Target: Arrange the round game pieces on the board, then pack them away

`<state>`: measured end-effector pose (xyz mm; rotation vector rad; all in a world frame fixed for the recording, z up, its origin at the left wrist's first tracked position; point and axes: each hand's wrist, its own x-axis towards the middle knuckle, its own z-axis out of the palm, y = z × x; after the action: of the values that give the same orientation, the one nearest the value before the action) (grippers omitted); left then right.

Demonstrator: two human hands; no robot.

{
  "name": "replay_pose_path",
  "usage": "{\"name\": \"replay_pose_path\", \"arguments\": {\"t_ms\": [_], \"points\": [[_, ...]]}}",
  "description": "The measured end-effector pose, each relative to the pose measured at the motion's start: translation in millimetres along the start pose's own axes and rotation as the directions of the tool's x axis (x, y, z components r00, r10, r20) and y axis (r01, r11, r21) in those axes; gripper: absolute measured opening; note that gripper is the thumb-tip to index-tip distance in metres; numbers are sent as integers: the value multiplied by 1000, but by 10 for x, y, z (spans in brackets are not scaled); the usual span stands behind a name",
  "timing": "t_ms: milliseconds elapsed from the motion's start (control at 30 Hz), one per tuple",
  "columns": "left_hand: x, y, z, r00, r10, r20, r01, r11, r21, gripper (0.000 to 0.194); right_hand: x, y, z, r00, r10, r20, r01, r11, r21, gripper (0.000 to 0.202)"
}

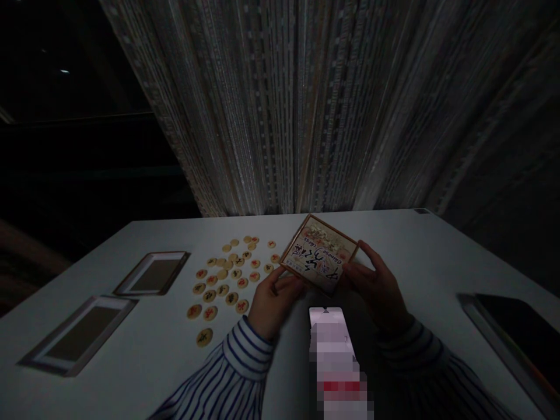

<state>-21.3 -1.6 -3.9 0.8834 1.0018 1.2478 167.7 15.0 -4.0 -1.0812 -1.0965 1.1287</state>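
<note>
A flat box with a printed Chinese chess cover [322, 251] is tilted above the table, its lettering upside down. My left hand [276, 300] grips its lower left corner, fingers bent around the edge. At its right corner my right hand [378, 286] pinches the edge between thumb and fingers. Several round wooden chess pieces [231, 298] with red or black characters lie scattered on the white table to the left of my left hand. The underside of the box is hidden.
A phone with a lit screen [335, 350] lies below the box, between my forearms. Two framed flat trays or lids [151, 274] [74, 337] rest at the left. At the right edge is a dark flat object [516, 326]. A curtain [280, 105] hangs behind the table [437, 256].
</note>
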Motion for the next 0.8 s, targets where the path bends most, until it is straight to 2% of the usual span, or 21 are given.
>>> {"name": "replay_pose_path", "arguments": {"t_ms": [100, 200, 333, 567, 700, 800], "points": [[3, -16, 0, 999, 32, 37, -33, 999, 24, 46, -31, 0, 36, 999, -26, 20, 26, 999, -23, 94], [1, 0, 3, 999, 39, 14, -39, 999, 37, 45, -52, -8, 60, 998, -45, 53, 47, 998, -42, 94], [-3, 37, 7, 999, 29, -45, -28, 999, 27, 52, -48, 9, 49, 995, -38, 91, 46, 995, -93, 89], [38, -28, -36, 986, 77, -149, -73, 997, 34, 69, 8, 121, -10, 979, -151, 140, 168, 979, -118, 67], [50, -48, -50, 978, 106, -177, -99, 994, 49, 73, -3, 82, 1, 976, -131, 174, 147, 985, -85, 62], [40, -40, -40, 979, 108, -171, -94, 992, 84, 75, -26, 42, 13, 982, -105, 156, 118, 990, -71, 58]]}}
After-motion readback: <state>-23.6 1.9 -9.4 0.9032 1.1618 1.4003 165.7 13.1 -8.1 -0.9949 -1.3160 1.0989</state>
